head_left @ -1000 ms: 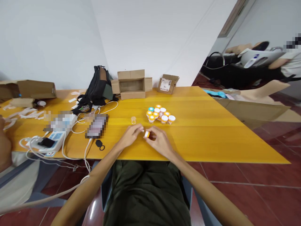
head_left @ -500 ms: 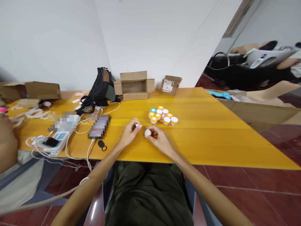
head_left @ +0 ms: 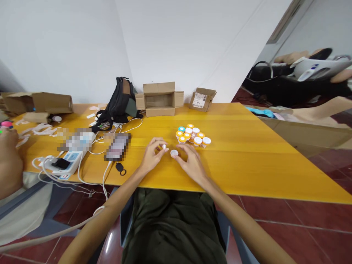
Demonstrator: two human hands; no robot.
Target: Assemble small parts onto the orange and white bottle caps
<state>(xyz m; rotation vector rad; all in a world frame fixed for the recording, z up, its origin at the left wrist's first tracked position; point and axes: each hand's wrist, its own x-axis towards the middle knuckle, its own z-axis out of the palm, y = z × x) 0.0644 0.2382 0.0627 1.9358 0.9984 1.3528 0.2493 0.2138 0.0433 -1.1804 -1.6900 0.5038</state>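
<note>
Between the thumb and fingertips of my left hand [head_left: 154, 154] is a small white piece with dark marks [head_left: 164, 146], too small to name surely. My right hand [head_left: 189, 159] pinches a small round container with a white top [head_left: 174, 153] by its right side, close above the table. I cannot tell whether its white top is a lid or an open mouth. The two hands face each other, a short gap apart. Just beyond them stands a cluster of several small lidded jars [head_left: 197, 140] with orange, white and teal tops.
Two cardboard boxes, an open one [head_left: 160, 111] and a smaller one [head_left: 202, 101], stand by the wall. To the left are a black backpack [head_left: 121, 99], a phone [head_left: 117, 146], a power strip [head_left: 72, 157] and cables. Another person's hand [head_left: 9, 157] is at the far left.
The container in my right hand has turned so its white round top faces upward. My left fingers have shifted, showing more of the white piece. The view has moved slightly.
</note>
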